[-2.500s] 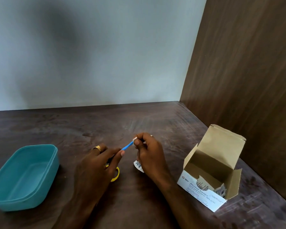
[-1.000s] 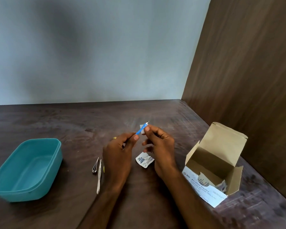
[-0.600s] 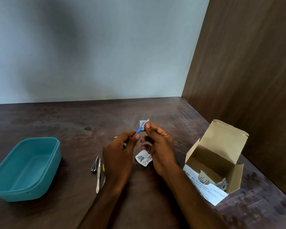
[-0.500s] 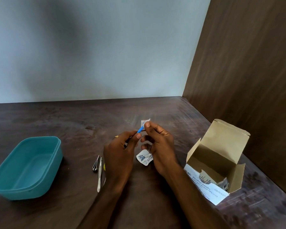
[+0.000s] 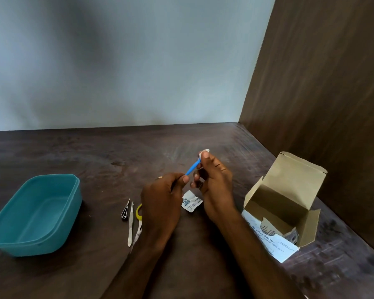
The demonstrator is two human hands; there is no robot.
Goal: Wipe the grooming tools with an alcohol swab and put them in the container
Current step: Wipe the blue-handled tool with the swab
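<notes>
Fingertips (image 5: 205, 156) of the right hand (image 5: 214, 182) are pinched around a white alcohol swab (image 5: 204, 151), which is wrapped over the far end of a thin blue tool (image 5: 193, 167). The near end of that tool is pinched between thumb and forefinger of the left hand (image 5: 162, 197), so both hands are closed on something, neither is loose.

For a decent wipe, the swab should probably be drawn along the whole blue shaft while the tool gets rolled a bit, otherwise one side gets missed. A firm hold at the left end matters, since the thing looks light and springy.

Once wiped, it's meant to be dropped in the teal container (image 5: 20, 244) off to the left, which looks to have nothing in it yet. Tweezers (image 5: 130, 225) and other small tools are lying on the table (image 5: 95, 152), apparently not cleaned yet.

Readable text: "Alcohol Swabs" is printed on the open box (image 5: 283, 203) at right. The torn sachet (image 5: 191, 203) has print too, but it's too small to be read.
</notes>
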